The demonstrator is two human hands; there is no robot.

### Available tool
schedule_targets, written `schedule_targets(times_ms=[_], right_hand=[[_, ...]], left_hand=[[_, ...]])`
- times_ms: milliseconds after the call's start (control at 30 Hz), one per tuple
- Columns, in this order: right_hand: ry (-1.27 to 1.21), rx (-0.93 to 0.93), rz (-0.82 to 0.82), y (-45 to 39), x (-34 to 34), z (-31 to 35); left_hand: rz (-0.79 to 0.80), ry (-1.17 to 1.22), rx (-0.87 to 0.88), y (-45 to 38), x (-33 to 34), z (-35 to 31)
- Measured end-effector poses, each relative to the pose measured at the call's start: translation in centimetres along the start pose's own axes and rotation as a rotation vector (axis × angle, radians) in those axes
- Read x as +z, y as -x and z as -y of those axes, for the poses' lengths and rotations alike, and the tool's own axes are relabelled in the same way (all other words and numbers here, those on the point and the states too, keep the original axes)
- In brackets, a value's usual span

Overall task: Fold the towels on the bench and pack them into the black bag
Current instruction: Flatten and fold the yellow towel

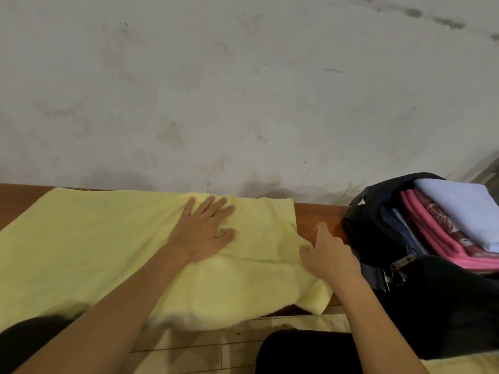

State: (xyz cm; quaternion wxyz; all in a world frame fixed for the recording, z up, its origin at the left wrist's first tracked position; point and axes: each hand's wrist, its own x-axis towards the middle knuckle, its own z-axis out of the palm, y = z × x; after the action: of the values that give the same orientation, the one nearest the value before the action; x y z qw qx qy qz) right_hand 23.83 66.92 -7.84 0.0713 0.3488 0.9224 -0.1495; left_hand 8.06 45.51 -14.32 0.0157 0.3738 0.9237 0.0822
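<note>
The yellow towel (113,255) is lying spread over the bench (318,220). The left hand (205,228) is pressing flat, fingers splayed, anchoring it; the right hand (328,255) is apparently pinching its right edge for folding, beside the open black bag (432,306).

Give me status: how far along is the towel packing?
Done: the black bag already holds a stack of folded cloths. In hand: the yellow towel lies spread on the bench, left hand pressing it flat, right hand at its right edge. Left: folding and packing it.
</note>
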Motion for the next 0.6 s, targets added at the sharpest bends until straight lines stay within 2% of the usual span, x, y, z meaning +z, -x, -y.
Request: schedule_targets(times_ms=[167, 233, 300, 367, 500, 600], right_hand=[[0.041, -0.235, -0.115, 0.2, 1.1, 1.7], [-0.021, -0.315, -0.064, 0.2, 1.8, 2.6], [-0.034, -0.362, 0.020, 0.2, 2.5, 3.1], [-0.032, -0.356, 0.064, -0.1, 3.0, 3.1], [0.017, -0.319, 0.148, -1.0, 3.0, 2.5], [0.091, -0.333, 0.193, -1.5, 3.2, 2.1]], left_hand=[[-0.150, 0.063, 0.012, 0.3, -0.1, -0.3], [-0.294, 0.020, -0.005, 0.4, 0.0, -0.7], [-0.363, -0.068, -0.057, 1.0, -0.5, -1.4], [-0.270, -0.149, -0.159, 2.1, -2.0, -2.3], [0.156, -0.274, -0.455, 5.6, -4.2, -2.0], [0.394, -0.179, -0.577, 8.1, -3.5, -0.6]])
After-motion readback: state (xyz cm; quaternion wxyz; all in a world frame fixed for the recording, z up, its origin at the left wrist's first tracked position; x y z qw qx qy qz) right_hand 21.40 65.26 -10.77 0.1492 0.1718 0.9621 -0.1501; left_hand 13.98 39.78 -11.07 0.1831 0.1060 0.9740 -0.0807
